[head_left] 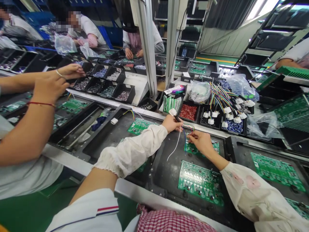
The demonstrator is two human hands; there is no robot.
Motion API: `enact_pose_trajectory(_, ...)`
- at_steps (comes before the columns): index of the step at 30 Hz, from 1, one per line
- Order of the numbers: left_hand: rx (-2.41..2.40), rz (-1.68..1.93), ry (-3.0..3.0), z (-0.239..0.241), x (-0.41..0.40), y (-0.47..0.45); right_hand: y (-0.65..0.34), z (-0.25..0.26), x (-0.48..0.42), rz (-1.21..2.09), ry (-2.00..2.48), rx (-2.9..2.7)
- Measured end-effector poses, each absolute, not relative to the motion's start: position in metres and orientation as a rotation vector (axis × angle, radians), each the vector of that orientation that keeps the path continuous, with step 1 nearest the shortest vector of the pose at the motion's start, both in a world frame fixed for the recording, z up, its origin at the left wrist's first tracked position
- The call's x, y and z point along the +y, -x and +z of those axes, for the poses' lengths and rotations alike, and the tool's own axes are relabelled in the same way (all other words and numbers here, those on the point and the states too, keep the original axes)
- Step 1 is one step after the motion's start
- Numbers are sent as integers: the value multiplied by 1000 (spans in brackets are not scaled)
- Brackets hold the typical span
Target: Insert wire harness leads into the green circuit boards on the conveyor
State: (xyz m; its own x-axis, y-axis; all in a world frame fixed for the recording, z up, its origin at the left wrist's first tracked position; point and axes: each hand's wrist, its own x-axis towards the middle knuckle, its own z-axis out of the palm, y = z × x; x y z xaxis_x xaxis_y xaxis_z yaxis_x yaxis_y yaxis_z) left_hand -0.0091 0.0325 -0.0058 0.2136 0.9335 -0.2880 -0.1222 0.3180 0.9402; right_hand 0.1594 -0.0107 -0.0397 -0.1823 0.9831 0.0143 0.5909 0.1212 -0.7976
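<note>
My left hand [172, 122] is closed on a white connector with coloured wires [183, 129] trailing from it, at the far edge of a black tray [169, 170]. My right hand [201, 141] pinches the other ends of those wires just above a green circuit board [214, 146]. A loose white wire [174, 149] hangs down from the bundle. A second green circuit board [201, 182] lies nearer me in the same tray. Both forearms wear white sleeve covers.
A co-worker's arms [36, 106] reach in at the left over bins of small parts [107, 88]. Bins ahead hold red parts [188, 112], green parts [172, 103] and wire harnesses [225, 104]. More trays with boards [277, 170] sit on the right; other people work beyond.
</note>
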Motion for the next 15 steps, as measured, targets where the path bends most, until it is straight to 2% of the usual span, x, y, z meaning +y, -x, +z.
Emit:
enact_pose_trajectory(12,1090,912,-970,-7,33,10,-155,-33,-12,661,1576,-2016)
enact_pose_trajectory(15,1083,923,-980,-10,33,9,-160,-26,-14,758,1652,-2025)
